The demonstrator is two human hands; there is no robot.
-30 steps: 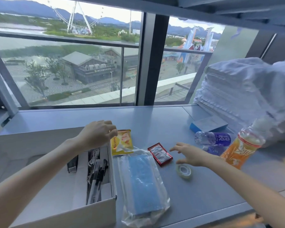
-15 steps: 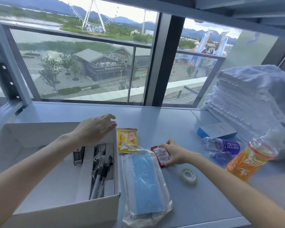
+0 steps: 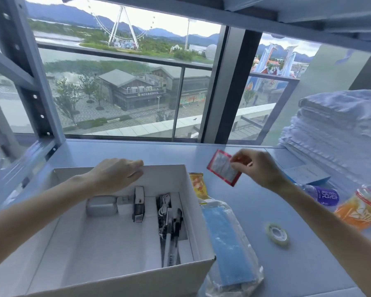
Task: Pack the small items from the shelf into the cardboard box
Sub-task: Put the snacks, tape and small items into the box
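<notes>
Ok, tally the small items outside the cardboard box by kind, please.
Sachets: 2, the red sachet pinched in the right hand and the yellow sachet
Bottles: 2, the purple-label bottle and the orange bottle
Tape roll: 1
Bag of blue masks: 1
Flat blue box: 1
Total: 7

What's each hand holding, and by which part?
Right hand pinches the sachet by its right edge. Left hand grips the box at its far rim.

Your cardboard box (image 3: 163, 179) is matt paperboard; just right of it the sachet (image 3: 223, 170) looks glossy film, the bag (image 3: 229, 247) crinkled clear plastic, the shelf (image 3: 298, 271) beneath smooth painted metal.
</notes>
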